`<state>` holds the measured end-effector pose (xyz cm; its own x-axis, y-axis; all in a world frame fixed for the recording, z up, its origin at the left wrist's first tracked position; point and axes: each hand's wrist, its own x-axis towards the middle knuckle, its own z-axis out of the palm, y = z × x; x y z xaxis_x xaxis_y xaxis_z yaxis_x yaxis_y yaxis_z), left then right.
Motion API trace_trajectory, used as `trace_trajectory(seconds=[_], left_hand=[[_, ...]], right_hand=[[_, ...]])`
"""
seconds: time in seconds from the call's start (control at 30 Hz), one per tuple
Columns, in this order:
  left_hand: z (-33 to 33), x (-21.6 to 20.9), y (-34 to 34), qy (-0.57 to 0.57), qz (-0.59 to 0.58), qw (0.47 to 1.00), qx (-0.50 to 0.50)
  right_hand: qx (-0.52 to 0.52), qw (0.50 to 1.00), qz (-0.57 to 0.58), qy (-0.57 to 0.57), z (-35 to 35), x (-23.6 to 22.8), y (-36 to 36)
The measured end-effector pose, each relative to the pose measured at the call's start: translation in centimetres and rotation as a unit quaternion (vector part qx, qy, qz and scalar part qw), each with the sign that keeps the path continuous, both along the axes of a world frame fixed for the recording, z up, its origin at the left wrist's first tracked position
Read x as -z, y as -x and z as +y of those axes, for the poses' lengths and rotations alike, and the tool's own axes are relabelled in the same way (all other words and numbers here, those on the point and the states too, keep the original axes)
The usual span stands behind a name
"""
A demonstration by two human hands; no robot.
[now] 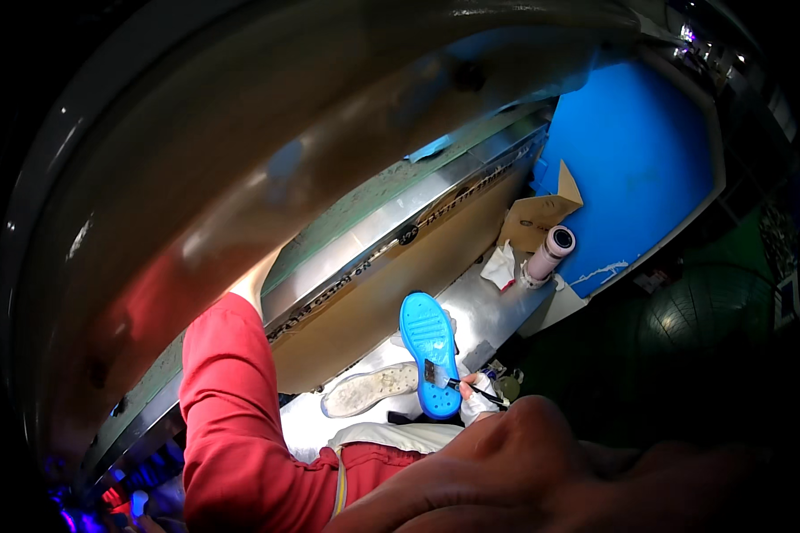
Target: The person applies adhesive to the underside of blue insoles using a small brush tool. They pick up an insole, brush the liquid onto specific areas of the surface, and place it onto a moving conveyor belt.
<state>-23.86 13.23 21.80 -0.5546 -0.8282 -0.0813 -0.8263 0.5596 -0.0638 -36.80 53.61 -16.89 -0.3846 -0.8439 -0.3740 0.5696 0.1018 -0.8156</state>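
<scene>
Nearest the lens: a blurred flesh-toned mass filled the lower right of the view, probably part of the person's own face, too close to make out. Beside it, a red sleeve (227, 417) rose from the lower edge; the left hand at its far end was hidden, its grip not determinable.

Item in hand: blue shoe sole (430, 354), tread side up, long axis running almost straight away from the person, heel end nearer. What supported it could not be seen.

Right hand (476, 400): gloved in white, fingers pinched closed around a thin dark brush (458, 384). Bristle end lay on the sole's near end, up and to the left of the fingers.

Adjacent: white sole (369, 389), lying flat on the metal bench (493, 311), just left of the blue one, long axis crosswise to it.

Beyond: pink roll (549, 253), cardboard scrap (533, 218), blue board (640, 169).
</scene>
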Motion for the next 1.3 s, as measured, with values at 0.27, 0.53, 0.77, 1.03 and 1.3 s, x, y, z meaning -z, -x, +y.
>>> trace_trajectory(seconds=[0.27, 0.53, 0.77, 1.03, 1.3], left_hand=[[-0.5, -0.7, 1.4, 0.000, -0.008, 1.000, 0.020], [7.9, -5.2, -2.5, -0.028, -0.001, 0.993, 0.115], [22.5, -9.0, -11.0, -0.117, -0.007, 0.981, 0.152], [35.3, -2.5, -27.4, -0.221, -0.086, 0.956, -0.170], [43.2, 14.0, -42.1, -0.143, -0.204, 0.955, -0.162]], right_hand=[[0.011, 0.999, -0.040, 0.026, -0.7, 2.9, 1.0], [-0.005, 0.999, -0.043, 0.014, -1.0, 0.3, 1.5], [-0.048, 0.996, -0.059, 0.036, -1.2, -2.0, 1.9], [-0.108, 0.991, -0.084, 0.003, -0.9, -2.4, 5.3], [-0.172, 0.973, -0.151, -0.034, -1.2, -3.9, 4.4]])
